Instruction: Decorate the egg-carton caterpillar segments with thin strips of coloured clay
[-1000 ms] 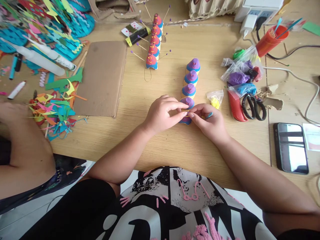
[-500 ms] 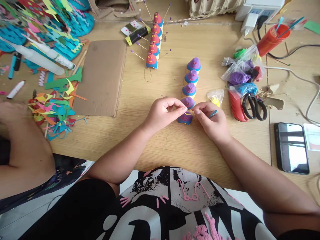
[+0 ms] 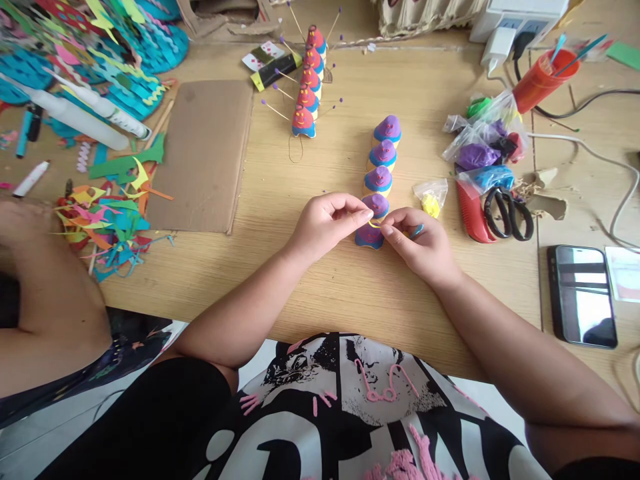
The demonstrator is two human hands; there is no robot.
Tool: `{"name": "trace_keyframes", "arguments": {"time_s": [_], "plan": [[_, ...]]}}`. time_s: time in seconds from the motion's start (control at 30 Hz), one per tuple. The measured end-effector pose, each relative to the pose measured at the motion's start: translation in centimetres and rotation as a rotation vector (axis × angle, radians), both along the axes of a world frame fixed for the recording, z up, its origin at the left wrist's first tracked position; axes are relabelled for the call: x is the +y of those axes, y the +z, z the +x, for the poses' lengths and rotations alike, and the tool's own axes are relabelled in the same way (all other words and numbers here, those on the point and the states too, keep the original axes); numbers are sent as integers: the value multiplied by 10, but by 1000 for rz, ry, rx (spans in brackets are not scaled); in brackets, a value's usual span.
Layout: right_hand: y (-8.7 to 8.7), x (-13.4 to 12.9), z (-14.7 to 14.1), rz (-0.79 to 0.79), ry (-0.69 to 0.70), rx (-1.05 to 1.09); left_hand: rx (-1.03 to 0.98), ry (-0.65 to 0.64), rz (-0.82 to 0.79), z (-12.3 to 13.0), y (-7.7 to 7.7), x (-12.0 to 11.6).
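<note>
A row of purple, blue and cream humps (image 3: 383, 155) lies on the table, small faces on the domes. Over its nearest end, a thin yellow strand (image 3: 375, 225) stretches between my two hands. My left hand (image 3: 336, 223) pinches its left end between thumb and fingertips. The other end is pinched by my right hand (image 3: 419, 241), which also has a small blue tool (image 3: 416, 231) between its fingers; most of the tool is hidden. Right of the row lies a small bag of yellow clay (image 3: 431, 201).
A red and blue row with pins (image 3: 309, 87) stands farther back. Cardboard (image 3: 203, 153) and paper scraps (image 3: 107, 223) lie left, near a person's arm (image 3: 55, 307). Right are clay bags (image 3: 483, 150), scissors (image 3: 509, 213), a red cup (image 3: 547, 79) and a phone (image 3: 584, 297).
My right hand has moved slightly left and down, and the blue tool has shifted with it. The yellow strand now shows between the fingertips. My left hand has barely moved.
</note>
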State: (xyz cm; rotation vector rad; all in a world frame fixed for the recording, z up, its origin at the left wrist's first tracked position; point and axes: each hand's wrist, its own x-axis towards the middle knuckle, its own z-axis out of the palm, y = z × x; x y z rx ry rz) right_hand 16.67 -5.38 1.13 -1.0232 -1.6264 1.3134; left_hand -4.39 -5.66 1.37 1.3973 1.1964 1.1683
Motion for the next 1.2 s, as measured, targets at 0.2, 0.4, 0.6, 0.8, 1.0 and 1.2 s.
{"name": "trace_keyframes", "arguments": {"time_s": [0.2, 0.4, 0.6, 0.8, 1.0, 1.2], "plan": [[0, 1, 0, 9, -7, -25, 109, -35, -7, -1, 3, -1], [-1, 1, 1, 2, -2, -57, 159, -32, 36, 0, 2, -1], [-1, 1, 0, -1, -2, -62, 171, -44, 39, 0, 5, -2], [-3, 1, 1, 2, 2, -77, 199, -39, 53, -1, 5, -2], [-3, 1, 1, 3, 2, -77, 203, -34, 48, 0, 8, -3], [-3, 1, 1, 15, 0, -80, 205, -34, 23, 1, 9, -4]]}}
